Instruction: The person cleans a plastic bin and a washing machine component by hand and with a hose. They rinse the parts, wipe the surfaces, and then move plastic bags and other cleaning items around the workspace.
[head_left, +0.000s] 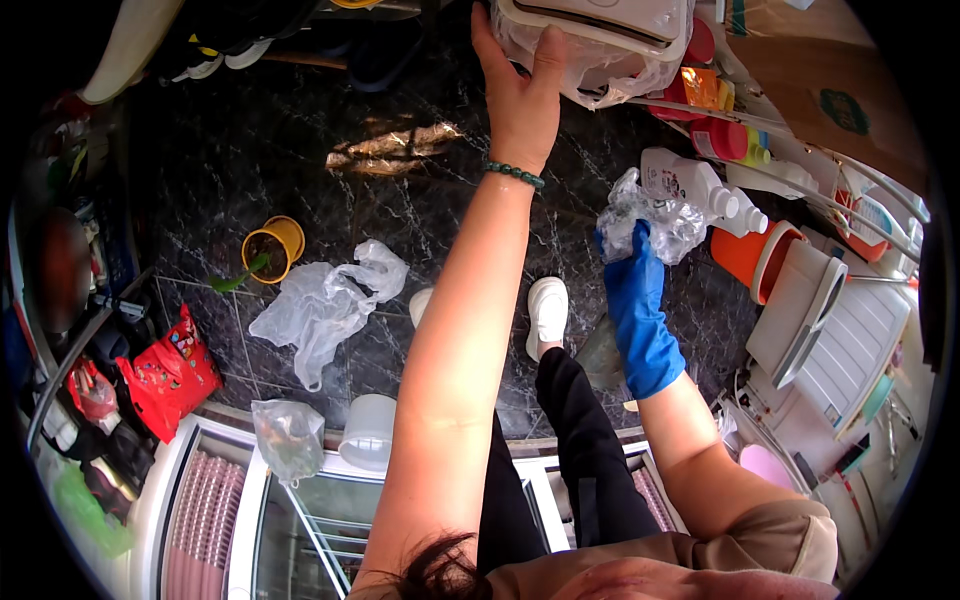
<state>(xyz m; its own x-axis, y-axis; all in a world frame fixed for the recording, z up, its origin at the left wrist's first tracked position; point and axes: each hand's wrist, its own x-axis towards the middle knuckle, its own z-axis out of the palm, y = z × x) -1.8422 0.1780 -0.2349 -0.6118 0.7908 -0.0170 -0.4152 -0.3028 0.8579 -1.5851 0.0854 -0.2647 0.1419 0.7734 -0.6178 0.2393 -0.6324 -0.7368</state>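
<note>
My left hand (521, 97), bare with a green bead bracelet (514, 174) at the wrist, reaches to the top of the view. Its thumb presses on a white plastic box (600, 19) wrapped in a clear plastic bag (600, 79); some fingertips are cut off or hidden. On my right hand (634, 274) is a blue rubber glove, and it grips a crumpled clear plastic bag (664, 221). Beside that bag, white plastic bottles (679, 180) with screw caps stand at the rack. The glove covers part of the bag.
A yellow pot (289, 236) with a small plant and a loose white plastic bag (330, 300) lie on the dark marbled floor (405, 202). Along the right are a wire rack (720, 112) with red bottles, an orange bucket (750, 255) and a grey lidded bin (795, 315). A red bag (172, 379) sits left.
</note>
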